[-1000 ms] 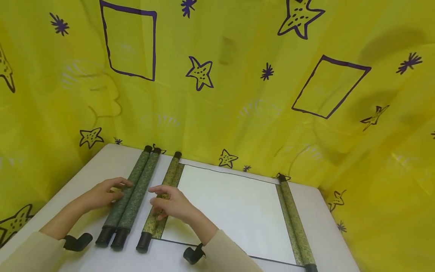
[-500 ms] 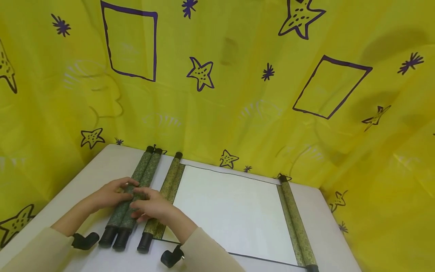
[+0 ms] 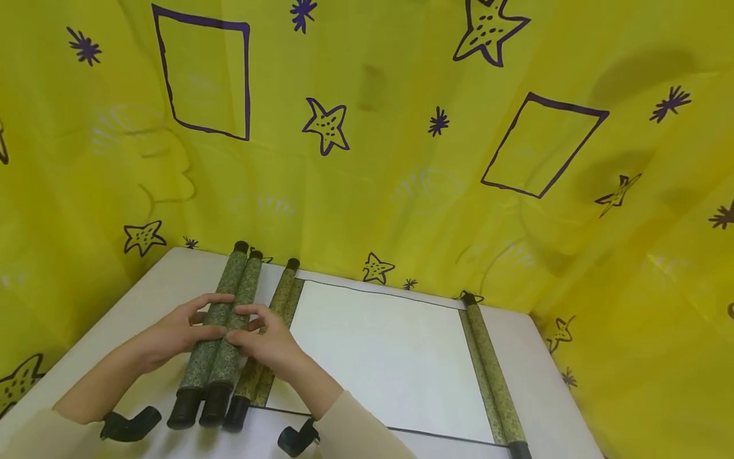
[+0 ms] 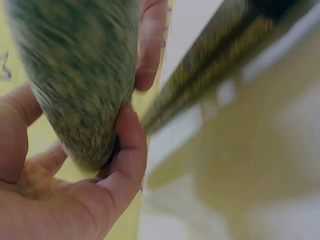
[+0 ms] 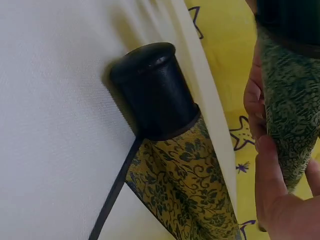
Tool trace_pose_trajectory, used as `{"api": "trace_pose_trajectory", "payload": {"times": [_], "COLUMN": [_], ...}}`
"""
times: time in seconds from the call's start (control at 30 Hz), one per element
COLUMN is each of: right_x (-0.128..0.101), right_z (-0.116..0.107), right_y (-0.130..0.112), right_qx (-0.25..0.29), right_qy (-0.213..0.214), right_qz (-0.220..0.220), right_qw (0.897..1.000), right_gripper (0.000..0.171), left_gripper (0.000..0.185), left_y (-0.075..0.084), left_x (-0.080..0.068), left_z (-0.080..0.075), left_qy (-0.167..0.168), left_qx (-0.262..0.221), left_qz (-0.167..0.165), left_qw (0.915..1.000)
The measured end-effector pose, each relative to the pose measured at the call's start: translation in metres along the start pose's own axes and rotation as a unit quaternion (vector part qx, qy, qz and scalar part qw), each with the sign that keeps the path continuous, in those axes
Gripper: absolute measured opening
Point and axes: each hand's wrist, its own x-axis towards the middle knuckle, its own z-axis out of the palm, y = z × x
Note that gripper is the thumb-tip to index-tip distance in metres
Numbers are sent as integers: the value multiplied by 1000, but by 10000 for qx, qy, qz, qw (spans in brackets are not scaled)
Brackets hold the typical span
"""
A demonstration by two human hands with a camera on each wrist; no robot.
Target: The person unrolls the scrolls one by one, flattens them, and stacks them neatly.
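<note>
Both hands work the rolled scroll (image 3: 220, 331), the pair of green rollers lying at the table's (image 3: 172, 274) left side, just left of the open scroll (image 3: 373, 350). The left hand (image 3: 172, 331) curls round the left roller, thumb under and fingers over, as the left wrist view confirms. The right hand (image 3: 266, 341) grasps the right roller from the other side, fingertips on top. The near ends look raised off the table. This looks like the pick-up step; the next move likely calls for an even two-handed lift that keeps both rollers together and clears the open scroll's left rod (image 3: 269, 338).
</note>
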Motion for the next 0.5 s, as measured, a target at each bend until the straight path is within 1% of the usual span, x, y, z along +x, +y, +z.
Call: {"api": "trace_pose_trajectory", "payload": {"times": [0.13, 0.23, 0.27, 0.33, 0.43, 0.5], "right_x": [-8, -13, -15, -20, -29, -35], "right_z": [-13, -27, -32, -42, -57, -67], "right_y": [1, 0, 0, 1, 3, 6], "right_qx": [38, -103, -139, -139, -155, -46], "right_qy": [61, 51, 55, 93, 233, 310], "right_qz": [-325, -638, -726, -802, -795, -788], "right_qw": [9994, 9979, 9972, 9966, 9964, 9964], "right_gripper": [53, 61, 62, 64, 66, 64], "left_gripper": [68, 64, 61, 55, 47, 44], "left_y": [13, 22, 26, 32, 39, 42], "left_x": [2, 7, 9, 14, 23, 30], "left_z": [21, 36, 41, 50, 63, 72], "left_qy": [239, 318, 307, 362, 322, 302], "left_qx": [88, -31, -67, 28, 67, 6], "left_qz": [534, 881, 944, 1035, 1077, 1103], "left_qw": [9982, 9956, 9950, 9940, 9936, 9934]}}
